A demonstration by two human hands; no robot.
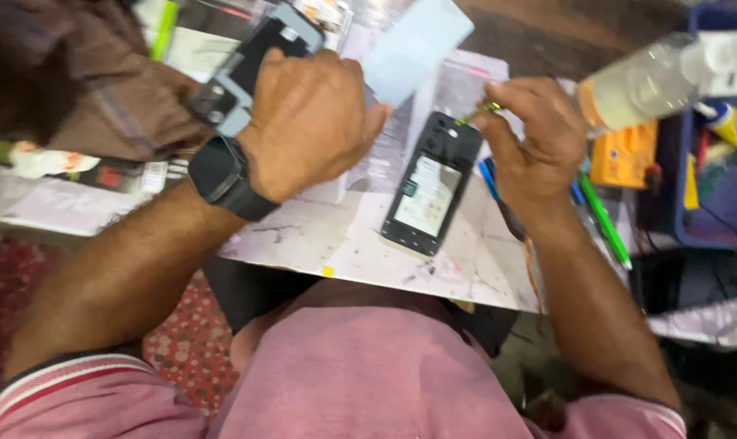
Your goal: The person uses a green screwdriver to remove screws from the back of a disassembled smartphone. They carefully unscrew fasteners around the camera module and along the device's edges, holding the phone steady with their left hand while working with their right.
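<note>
Pink-shirted lap nearest. Opened phone (pixel 430 193) flat at desk (pixel 336 236) centre for access; right hand (pixel 539 146) at 2 o'clock, fingers pinching small tool (pixel 481 112) onto its top. Left hand (pixel 307 122) at 11, clenched, steadying pale screen sheet (pixel 417 45).

Scuffed white worktop (pixel 336 244) above red dotted floor mat (pixel 194 349), blue tray (pixel 698 219) alongside.
</note>
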